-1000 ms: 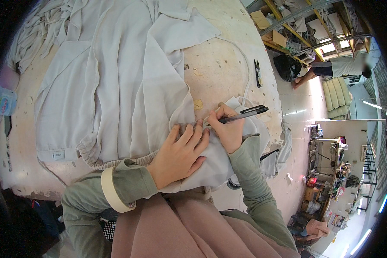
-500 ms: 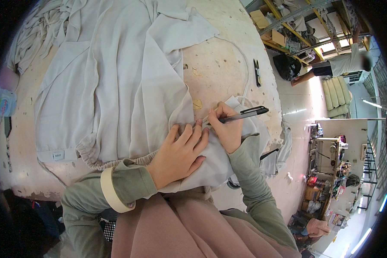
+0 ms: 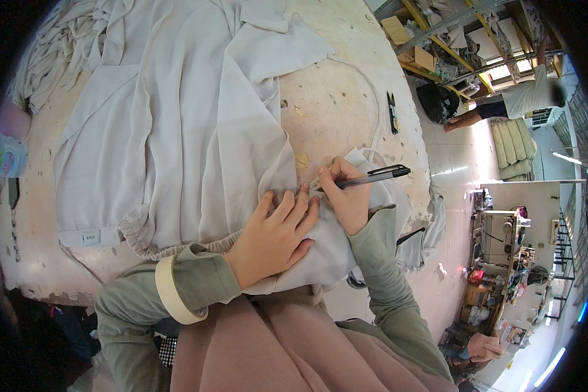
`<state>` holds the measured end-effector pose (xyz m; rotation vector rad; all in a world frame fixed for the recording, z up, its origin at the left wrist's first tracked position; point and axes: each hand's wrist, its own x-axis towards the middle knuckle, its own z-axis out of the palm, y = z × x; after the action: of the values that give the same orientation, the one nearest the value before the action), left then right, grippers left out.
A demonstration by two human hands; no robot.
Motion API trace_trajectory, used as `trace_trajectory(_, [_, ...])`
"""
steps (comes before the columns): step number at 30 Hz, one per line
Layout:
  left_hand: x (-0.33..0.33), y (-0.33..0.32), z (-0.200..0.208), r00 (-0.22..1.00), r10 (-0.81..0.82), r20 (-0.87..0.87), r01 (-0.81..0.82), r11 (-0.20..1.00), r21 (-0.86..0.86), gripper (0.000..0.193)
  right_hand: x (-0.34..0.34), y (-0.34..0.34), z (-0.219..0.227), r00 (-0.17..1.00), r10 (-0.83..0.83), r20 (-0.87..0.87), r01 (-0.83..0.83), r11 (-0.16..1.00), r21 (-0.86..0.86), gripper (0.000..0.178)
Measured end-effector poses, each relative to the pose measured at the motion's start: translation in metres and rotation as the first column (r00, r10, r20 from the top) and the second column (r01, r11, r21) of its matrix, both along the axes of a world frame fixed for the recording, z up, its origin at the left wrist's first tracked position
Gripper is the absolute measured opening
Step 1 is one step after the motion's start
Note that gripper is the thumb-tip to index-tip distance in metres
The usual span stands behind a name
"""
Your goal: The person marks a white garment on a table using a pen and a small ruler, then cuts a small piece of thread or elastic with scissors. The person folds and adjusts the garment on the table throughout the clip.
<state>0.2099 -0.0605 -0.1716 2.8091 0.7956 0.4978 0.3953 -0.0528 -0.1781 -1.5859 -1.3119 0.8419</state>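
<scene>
A pale grey garment (image 3: 189,117) with a gathered elastic waistband (image 3: 176,249) is spread over the table. My left hand (image 3: 274,235) lies on its near edge with fingers apart, pressing the cloth. In my right hand (image 3: 347,196) is a pen (image 3: 379,174) with a black clip and grey barrel, slanting so its writing end points toward my left fingertips. That end is partly hidden by my fingers, and I cannot make out any mark. A small white piece (image 3: 355,157) and a thin pale cord (image 3: 374,98) lie just beyond my right hand.
The worn table (image 3: 333,104) carries black thread snips (image 3: 392,112) at its right side and heaped grey cloth (image 3: 65,46) at far left. A roll of cream tape (image 3: 170,291) rings my left forearm. A person (image 3: 519,98) stands near shelves at far right.
Both hands stay in nearly the same place on the cloth, and the pen remains in my right hand. The whole view shifts very slightly.
</scene>
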Motion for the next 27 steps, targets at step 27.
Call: trace_trajectory(27, [0.0001,0.0003,0.002,1.0,-0.004,-0.011,0.004,1.0,0.015,0.059,-0.0033,0.0,0.0035,0.989,-0.089,-0.121,0.077,0.992,-0.101,0.024])
